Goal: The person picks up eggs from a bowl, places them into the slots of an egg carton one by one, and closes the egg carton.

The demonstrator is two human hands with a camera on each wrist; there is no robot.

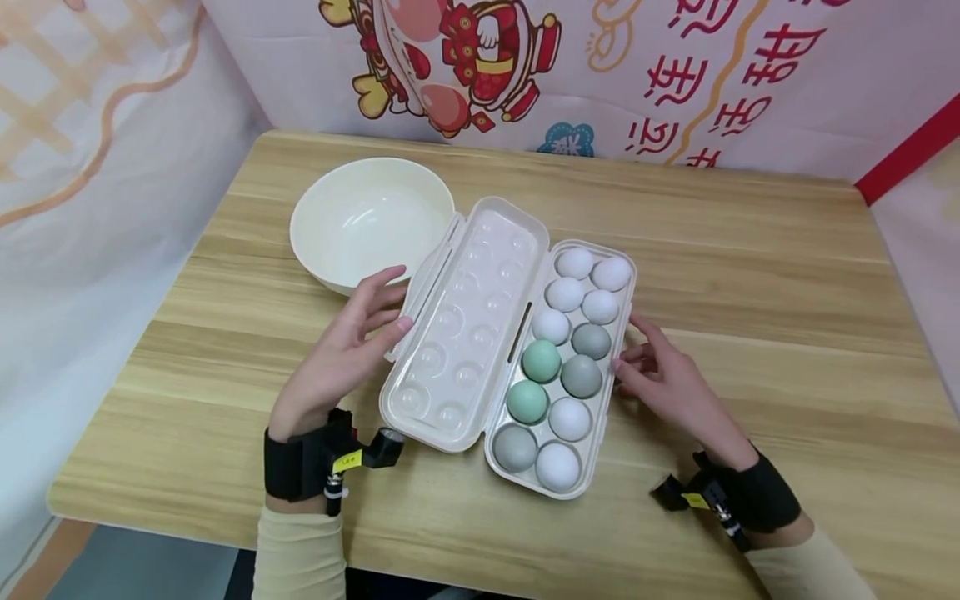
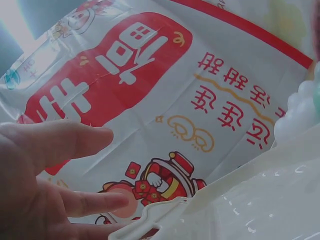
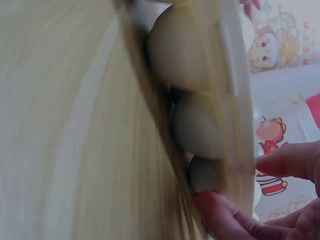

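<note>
A pale plastic egg carton [image 1: 609, 400] lies unfolded on the table, its dimpled lid [image 1: 465, 333] laid back to the left. Two rows of eggs fill the tray: white eggs [image 1: 557, 467], green eggs [image 1: 542, 361] and grey eggs [image 1: 581, 377]. Beside the lid's left flap is my left hand [image 1: 345, 350], fingers spread and loosely bent; in the left wrist view its thumb stands apart from the lid. My right hand [image 1: 675, 387] pinches the tray's right edge, thumb at the rim and a fingertip against the underside in the right wrist view.
Behind my left hand stands a cream bowl [image 1: 371, 221], close against the lid's far left edge. The wooden table [image 1: 772, 292] meets a printed wall covering [image 1: 570, 75] at the back. Each wrist wears a strapped camera.
</note>
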